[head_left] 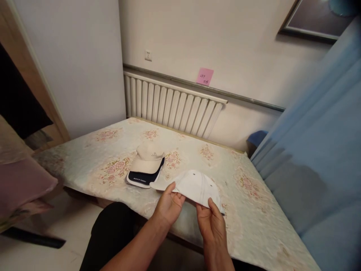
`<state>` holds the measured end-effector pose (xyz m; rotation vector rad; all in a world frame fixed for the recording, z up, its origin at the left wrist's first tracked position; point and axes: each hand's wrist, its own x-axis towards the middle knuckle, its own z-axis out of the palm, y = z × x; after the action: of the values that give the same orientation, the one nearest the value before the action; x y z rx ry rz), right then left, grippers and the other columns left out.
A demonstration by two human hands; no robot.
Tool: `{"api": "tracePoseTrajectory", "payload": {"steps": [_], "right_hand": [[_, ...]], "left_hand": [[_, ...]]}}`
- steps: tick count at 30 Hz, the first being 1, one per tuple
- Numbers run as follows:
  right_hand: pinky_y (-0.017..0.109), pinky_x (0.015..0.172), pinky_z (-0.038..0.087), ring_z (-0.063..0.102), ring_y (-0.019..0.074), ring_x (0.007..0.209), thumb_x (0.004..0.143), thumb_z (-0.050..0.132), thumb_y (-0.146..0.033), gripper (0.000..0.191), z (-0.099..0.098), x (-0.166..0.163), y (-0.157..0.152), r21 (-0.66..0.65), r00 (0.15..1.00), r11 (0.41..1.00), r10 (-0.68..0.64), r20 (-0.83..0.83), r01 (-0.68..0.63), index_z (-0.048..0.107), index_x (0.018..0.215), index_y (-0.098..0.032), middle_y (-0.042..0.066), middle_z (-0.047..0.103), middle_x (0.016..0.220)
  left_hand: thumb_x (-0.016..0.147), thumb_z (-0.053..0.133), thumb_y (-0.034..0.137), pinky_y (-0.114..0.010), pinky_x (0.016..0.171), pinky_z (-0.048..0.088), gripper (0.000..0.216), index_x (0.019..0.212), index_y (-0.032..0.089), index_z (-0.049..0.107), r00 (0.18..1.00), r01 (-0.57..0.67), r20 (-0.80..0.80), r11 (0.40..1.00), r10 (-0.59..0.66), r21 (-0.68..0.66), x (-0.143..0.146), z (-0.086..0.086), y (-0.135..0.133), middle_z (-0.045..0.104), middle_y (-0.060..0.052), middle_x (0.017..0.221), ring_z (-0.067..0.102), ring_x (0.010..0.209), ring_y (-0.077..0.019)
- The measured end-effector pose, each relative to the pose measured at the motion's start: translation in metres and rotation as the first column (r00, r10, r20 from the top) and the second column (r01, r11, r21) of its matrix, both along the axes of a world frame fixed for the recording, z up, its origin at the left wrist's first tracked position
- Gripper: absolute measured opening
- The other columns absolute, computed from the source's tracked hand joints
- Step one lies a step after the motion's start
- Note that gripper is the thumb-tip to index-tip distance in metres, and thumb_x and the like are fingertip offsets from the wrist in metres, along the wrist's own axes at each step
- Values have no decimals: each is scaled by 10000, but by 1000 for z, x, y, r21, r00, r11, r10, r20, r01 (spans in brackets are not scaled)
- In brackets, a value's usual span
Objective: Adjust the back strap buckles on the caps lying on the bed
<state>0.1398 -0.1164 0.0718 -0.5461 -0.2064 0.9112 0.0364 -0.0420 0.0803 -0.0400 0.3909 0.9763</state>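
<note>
White is the cap (197, 187) we hold, fingers of our left hand (169, 206) and right hand (212, 223) clamped on its edge, near a beige cap (146, 161).

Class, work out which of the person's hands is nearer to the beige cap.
Left. The left hand, holding the white cap near its brim, is in front and right of the beige cap; the right hand, holding the white cap's back, is farther right.

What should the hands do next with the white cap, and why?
Maybe the left hand and right hand, holding the white cap, should turn its brim toward the near edge of the bed: it points left, while the brim of the beige cap faces that edge.
</note>
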Motion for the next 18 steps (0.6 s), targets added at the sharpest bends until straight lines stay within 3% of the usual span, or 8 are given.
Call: {"api": "tracePoseTrajectory", "payload": {"steps": [6,12,15,18], "right_hand": [[404,1007,400,522,154,1162,776,584,-136,523,1,10,-5,-28,1000,1000,8,22,-7,464,1263,-283,16,598,1238],[427,991,408,562,197,1115,799,594,-389,382,-12,-2,-7,-59,977,977,198,-75,-203,570,1136,-211,85,630,1170],[369,872,490,640,213,967,758,639,-426,382,-25,-9,-18,-193,933,913,353,-68,-359,627,978,-114,149,684,1000],[253,625,522,669,155,676,749,671,-361,275,-27,-12,-36,-285,901,865,434,12,-413,629,842,-106,101,706,761]], "left_hand": [[777,518,32,-346,858,529,382,1145,128,556,1000,-26,1,995,26,93,-4,5,0,673,-111,1060,635,988,-216],[765,553,58,-364,914,488,414,1172,133,555,999,-33,-18,975,38,221,3,13,-15,666,-114,1084,615,1027,-238],[758,586,76,-357,921,478,370,1123,137,589,994,-42,-90,971,65,237,4,12,-20,680,-108,1053,623,1008,-238],[736,616,53,-338,907,480,392,1108,175,596,973,-102,-175,962,149,254,5,7,-24,679,-79,1062,619,1017,-221]]}}
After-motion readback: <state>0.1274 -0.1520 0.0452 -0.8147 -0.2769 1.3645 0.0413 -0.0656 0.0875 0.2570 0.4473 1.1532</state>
